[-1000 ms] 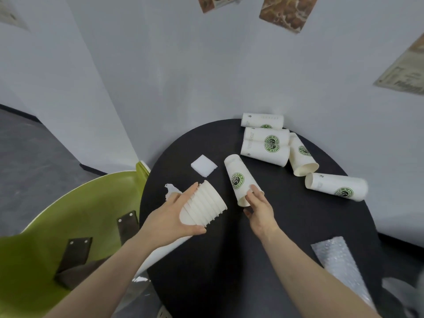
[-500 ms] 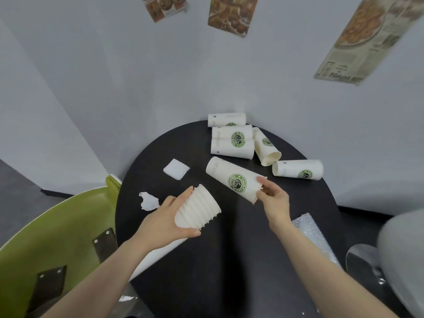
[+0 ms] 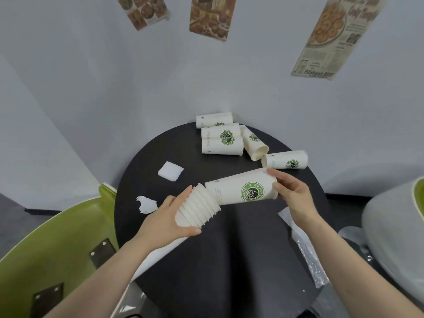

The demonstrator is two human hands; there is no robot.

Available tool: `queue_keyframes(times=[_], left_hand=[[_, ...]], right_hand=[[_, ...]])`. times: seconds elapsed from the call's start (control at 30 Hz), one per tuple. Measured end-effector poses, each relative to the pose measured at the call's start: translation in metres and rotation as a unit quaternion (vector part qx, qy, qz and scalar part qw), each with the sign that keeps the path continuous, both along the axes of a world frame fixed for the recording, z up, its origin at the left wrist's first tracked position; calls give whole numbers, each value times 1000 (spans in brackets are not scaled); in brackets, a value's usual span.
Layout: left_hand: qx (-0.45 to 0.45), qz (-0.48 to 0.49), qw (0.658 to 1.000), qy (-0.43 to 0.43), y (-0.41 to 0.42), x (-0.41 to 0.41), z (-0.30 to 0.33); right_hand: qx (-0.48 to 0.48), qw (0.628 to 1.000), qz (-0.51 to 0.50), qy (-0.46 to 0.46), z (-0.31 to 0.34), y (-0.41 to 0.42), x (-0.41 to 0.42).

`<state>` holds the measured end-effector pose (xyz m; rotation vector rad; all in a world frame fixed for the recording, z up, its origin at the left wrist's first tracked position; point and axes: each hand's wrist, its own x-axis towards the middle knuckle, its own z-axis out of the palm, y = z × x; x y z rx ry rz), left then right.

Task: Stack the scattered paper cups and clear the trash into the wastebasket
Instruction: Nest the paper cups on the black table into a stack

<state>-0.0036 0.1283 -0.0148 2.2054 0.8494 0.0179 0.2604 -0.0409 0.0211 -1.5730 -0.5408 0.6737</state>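
**Ana:** Two hands share one job in the head view; the left hand (image 3: 165, 220) grasps the nested stack (image 3: 197, 211) near its rims, thumb beneath and fingers over the top, while the right hand (image 3: 292, 195) pinches the open rim of a loose cup (image 3: 241, 188), whose base is just entering the stack's mouth.

**Ben:** Where does that sit on the table (image 3: 229, 260)?

**Ana:** Lifted over its middle; five more cups lie on their sides from twelve to two o'clock: the far cup (image 3: 214, 120) at the wall, a cup pair (image 3: 222, 142) lying side by side, a tilted cup (image 3: 253, 142) touching them, and a lone cup (image 3: 284, 159) just beyond the right fingertips.

**Ben:** And the trash?

**Ana:** A white foam square (image 3: 171, 171) at ten o'clock, a crumpled scrap (image 3: 146, 204) at nine by the left wrist, a bubble wrap strip (image 3: 305, 246) at four; no wastebasket is visible.

**Ben:** How should the cup go in?

**Ana:** I'd judge the cup's axis is angled to the stack's; line the two up first, then push straight from the rim, keeping the left grip firm but not crushing the paper; forcing it skewed may buckle the wall or jam it.
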Motion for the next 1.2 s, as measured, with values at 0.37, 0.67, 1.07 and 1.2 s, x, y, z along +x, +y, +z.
queue_keyframes(times=[0.37, 0.67, 1.07, 1.2], left_hand=[[24, -117, 993, -7, -11, 20, 5], [9, -101, 995, -10, -19, 57, 1], [22, -20, 999, -16, -42, 126, -39], [37, 25, 999, -17, -47, 143, -55]], right_hand=[[-19, 997, 80, -10, -5, 0, -48], [-39, 987, 155, 12, -14, 10, -35], [-53, 981, 178, 59, -44, 19, 21], [-67, 973, 215, 57, -53, 22, 46]])
